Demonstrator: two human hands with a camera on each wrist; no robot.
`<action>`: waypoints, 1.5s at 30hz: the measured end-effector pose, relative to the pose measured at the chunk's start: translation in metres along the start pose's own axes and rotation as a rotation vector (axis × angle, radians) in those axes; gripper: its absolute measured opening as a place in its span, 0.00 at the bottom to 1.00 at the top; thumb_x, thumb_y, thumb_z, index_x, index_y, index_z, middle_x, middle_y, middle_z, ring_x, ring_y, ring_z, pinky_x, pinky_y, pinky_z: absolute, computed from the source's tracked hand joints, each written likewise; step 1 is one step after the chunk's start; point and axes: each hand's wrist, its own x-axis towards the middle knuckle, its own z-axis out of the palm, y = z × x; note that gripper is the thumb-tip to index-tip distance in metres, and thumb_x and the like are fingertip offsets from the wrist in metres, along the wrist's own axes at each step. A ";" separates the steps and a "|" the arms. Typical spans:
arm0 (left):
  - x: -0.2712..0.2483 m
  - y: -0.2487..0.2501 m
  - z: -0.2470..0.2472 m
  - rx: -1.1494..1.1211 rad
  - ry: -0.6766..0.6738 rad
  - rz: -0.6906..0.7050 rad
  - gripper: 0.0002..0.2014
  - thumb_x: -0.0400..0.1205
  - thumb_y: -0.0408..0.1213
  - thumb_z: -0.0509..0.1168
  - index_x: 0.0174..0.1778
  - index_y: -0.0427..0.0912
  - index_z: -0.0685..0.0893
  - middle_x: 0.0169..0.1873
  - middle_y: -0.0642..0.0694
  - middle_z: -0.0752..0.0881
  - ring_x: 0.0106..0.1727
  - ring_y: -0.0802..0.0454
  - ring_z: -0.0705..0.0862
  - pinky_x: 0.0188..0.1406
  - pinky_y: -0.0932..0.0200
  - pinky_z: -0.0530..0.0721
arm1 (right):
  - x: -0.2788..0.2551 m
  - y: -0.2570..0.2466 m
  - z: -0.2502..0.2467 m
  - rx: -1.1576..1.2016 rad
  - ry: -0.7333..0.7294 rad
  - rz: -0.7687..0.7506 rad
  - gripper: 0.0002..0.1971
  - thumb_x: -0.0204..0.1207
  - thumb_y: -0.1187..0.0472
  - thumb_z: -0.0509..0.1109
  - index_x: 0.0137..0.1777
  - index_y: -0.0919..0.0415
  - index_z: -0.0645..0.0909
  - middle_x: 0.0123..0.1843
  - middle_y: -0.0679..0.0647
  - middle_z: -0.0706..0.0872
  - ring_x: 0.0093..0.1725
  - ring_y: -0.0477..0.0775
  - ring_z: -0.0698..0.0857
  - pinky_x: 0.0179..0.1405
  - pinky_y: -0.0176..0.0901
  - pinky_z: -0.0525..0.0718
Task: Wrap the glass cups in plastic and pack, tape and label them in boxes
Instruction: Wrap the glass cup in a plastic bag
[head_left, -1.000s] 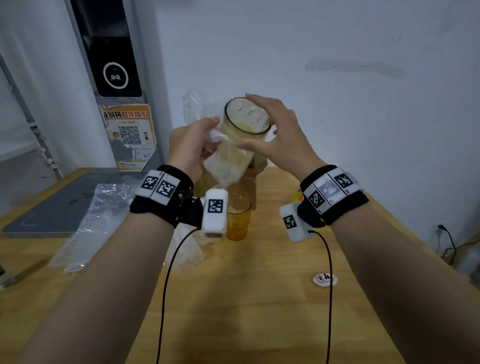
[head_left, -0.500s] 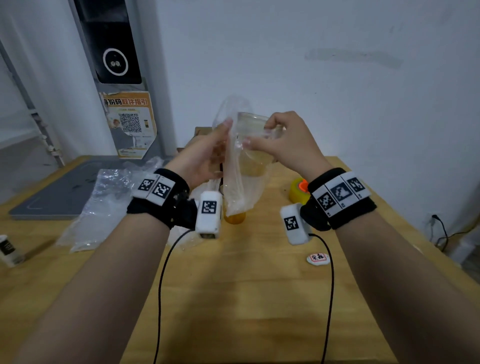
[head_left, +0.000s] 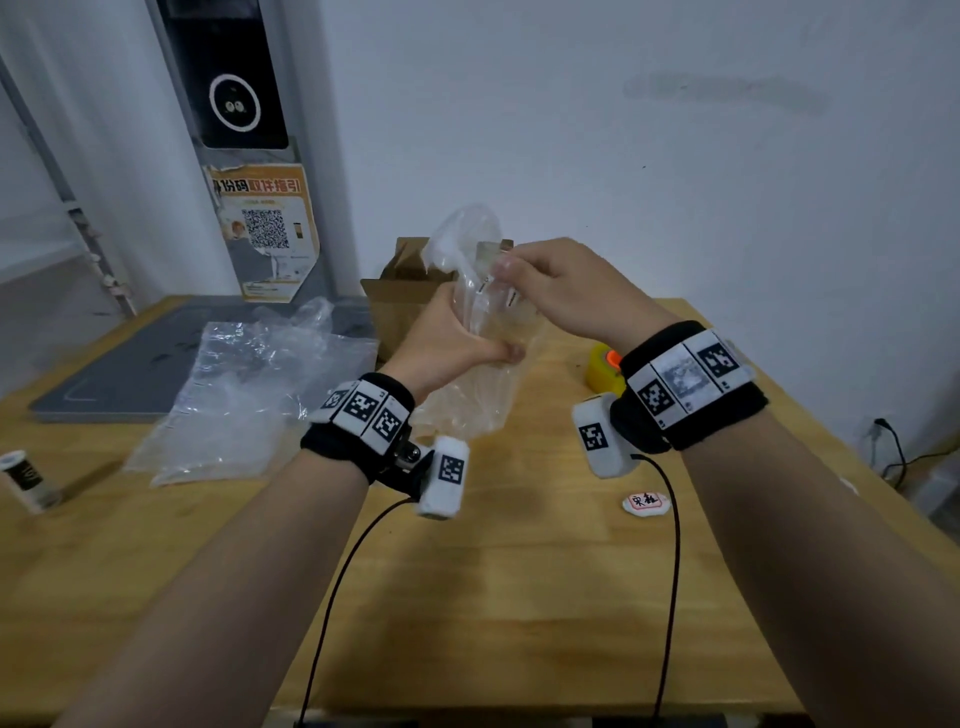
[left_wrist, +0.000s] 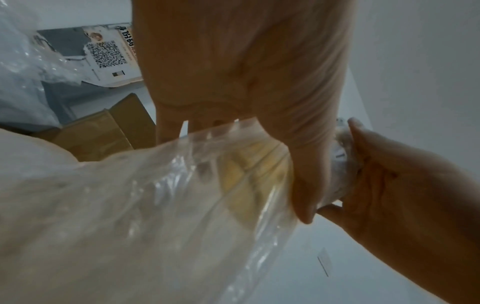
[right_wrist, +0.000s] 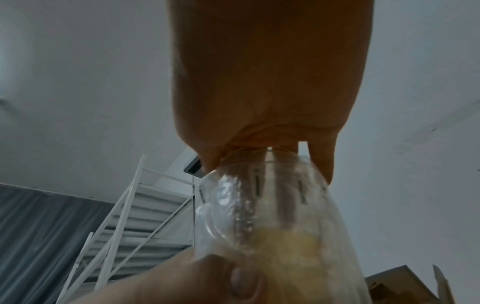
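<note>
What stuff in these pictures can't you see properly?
- Cardboard box, head view: the left hand and the plastic bag cover its front; its inside is hidden.
- Glass cup, right wrist view: blurred behind the plastic, with the right hand covering its top.
- Yellow thing, head view: mostly behind the right wrist strap.
- Small white label, head view: writing too small to read.
</note>
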 end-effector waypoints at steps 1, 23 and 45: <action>0.000 0.001 0.000 0.014 0.010 0.008 0.44 0.60 0.41 0.89 0.71 0.48 0.77 0.61 0.55 0.87 0.61 0.59 0.86 0.59 0.58 0.85 | 0.000 0.000 0.000 0.002 -0.010 0.019 0.20 0.91 0.52 0.60 0.39 0.46 0.86 0.39 0.43 0.87 0.41 0.40 0.83 0.46 0.44 0.74; -0.005 -0.009 0.020 0.050 -0.051 0.034 0.50 0.52 0.53 0.90 0.70 0.51 0.78 0.61 0.53 0.89 0.62 0.55 0.89 0.63 0.44 0.89 | 0.014 0.000 0.010 -0.112 -0.472 0.194 0.16 0.91 0.58 0.56 0.48 0.53 0.85 0.61 0.54 0.86 0.59 0.52 0.82 0.65 0.50 0.76; -0.013 -0.010 0.015 -0.288 -0.038 -0.144 0.19 0.72 0.34 0.84 0.59 0.43 0.90 0.49 0.46 0.95 0.53 0.48 0.94 0.59 0.47 0.89 | 0.011 0.034 -0.008 -0.050 -0.211 -0.066 0.13 0.84 0.57 0.74 0.67 0.50 0.90 0.61 0.38 0.91 0.49 0.17 0.80 0.55 0.15 0.74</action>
